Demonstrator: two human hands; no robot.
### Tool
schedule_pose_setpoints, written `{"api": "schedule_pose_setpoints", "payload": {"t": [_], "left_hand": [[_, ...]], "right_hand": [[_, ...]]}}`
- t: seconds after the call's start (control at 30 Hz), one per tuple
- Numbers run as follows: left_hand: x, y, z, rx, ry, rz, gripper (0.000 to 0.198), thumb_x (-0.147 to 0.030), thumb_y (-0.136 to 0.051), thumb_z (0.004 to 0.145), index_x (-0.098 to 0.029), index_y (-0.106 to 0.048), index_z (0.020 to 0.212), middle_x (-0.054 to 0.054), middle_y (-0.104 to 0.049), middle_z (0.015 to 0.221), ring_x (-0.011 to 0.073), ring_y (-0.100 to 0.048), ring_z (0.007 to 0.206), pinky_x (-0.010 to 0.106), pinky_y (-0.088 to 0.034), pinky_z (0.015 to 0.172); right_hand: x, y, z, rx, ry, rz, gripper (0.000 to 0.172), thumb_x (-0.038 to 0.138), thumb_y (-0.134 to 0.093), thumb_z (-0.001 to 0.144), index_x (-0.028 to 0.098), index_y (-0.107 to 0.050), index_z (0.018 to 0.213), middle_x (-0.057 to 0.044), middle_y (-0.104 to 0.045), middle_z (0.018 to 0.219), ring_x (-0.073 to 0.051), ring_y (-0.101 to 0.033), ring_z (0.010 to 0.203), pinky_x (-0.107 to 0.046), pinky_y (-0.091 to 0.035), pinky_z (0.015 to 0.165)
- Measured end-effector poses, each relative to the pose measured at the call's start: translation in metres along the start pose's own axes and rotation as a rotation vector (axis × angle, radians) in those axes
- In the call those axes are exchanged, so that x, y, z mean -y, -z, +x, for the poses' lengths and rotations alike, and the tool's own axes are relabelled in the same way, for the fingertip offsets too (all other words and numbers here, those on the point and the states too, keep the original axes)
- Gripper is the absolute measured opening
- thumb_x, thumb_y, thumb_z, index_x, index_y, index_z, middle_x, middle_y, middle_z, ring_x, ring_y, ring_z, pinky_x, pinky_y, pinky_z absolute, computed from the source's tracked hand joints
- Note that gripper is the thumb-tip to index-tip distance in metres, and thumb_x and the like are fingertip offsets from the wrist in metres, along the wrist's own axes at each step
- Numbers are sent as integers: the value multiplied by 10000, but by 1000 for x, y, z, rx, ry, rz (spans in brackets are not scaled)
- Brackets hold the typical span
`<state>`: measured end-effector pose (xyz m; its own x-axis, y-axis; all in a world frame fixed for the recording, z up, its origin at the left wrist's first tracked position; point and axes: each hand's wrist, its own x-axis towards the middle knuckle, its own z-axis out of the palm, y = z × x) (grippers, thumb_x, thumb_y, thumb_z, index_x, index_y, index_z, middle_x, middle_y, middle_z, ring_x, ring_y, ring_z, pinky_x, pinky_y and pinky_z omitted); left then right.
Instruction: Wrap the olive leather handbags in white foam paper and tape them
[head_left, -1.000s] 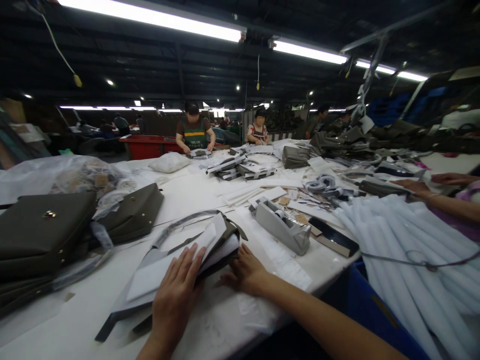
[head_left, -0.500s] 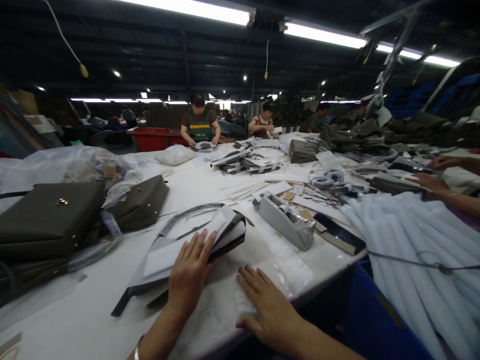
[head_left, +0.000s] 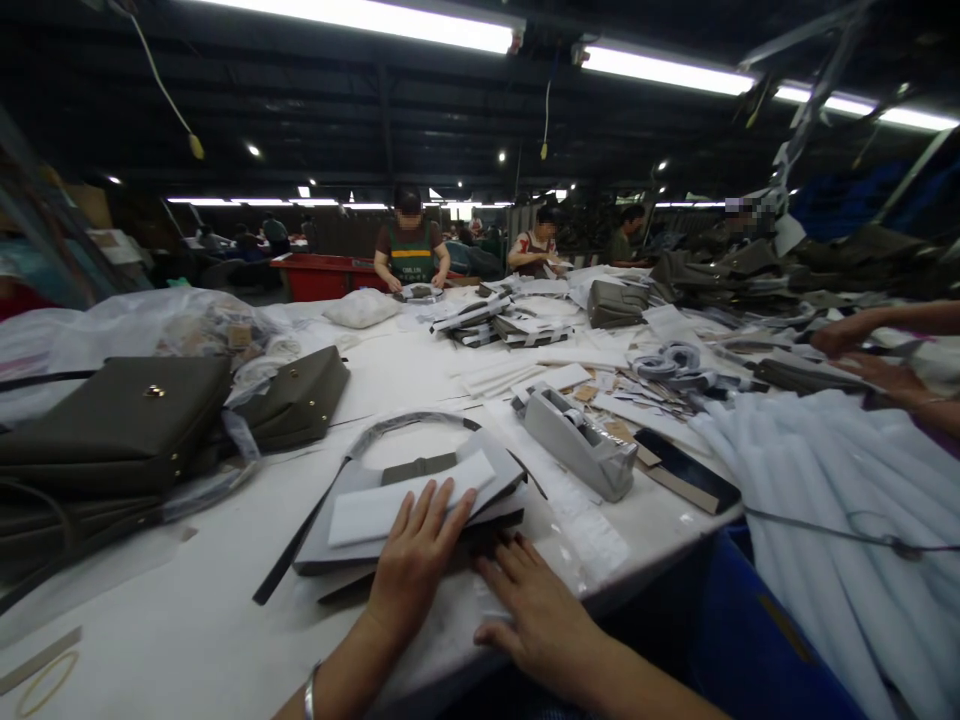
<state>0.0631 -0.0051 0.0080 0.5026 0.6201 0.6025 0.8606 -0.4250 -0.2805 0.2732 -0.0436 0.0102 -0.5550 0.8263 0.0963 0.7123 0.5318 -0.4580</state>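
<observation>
A flat grey handbag (head_left: 420, 490) wrapped in white foam sheet lies on the white table (head_left: 187, 620) in front of me. My left hand (head_left: 417, 558) rests flat on its near edge, fingers stretched out over the white sheet. My right hand (head_left: 536, 606) lies palm down on the table just right of the bag, fingers spread and touching its near right corner and a clear plastic sleeve (head_left: 581, 530). The bag's strap (head_left: 405, 425) loops behind it.
A grey tape dispenser (head_left: 581, 450) stands right of the bag. Olive handbags (head_left: 127, 425) lie stacked at left. White foam rolls (head_left: 840, 500) fill the right side. A co-worker's hands (head_left: 870, 360) work at far right; other people sit at the table's far end.
The bag has been flattened down onto the table, its open flap now closed. My right hand slid forward to the bag's corner. The view shifted slightly left.
</observation>
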Motion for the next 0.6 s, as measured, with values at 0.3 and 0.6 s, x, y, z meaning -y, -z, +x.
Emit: {"api": "schedule_pose_setpoints", "payload": {"t": [0.3,0.6], "left_hand": [[-6,4,-12,-64,-78,25,502,-129,-323,986,-284,-408,1456,60,-570,1397,275,-544,1267,464,-486,1024],[-17,-1,-23,-14,23,31,547,-115,-340,976,-322,-347,1482,50,-533,1436,271,-484,1327,469,-445,1074]], "right_hand": [[2,95,78,-280,-24,-26,304,366,-451,1009,204,-708,1027,-50,-734,1036,-164,-660,987,-260,-449,913],[-41,58,217,19,-424,-228,579,499,-770,737,74,-702,1124,-251,-409,1484,-443,-191,1444,-608,-135,1143]]}}
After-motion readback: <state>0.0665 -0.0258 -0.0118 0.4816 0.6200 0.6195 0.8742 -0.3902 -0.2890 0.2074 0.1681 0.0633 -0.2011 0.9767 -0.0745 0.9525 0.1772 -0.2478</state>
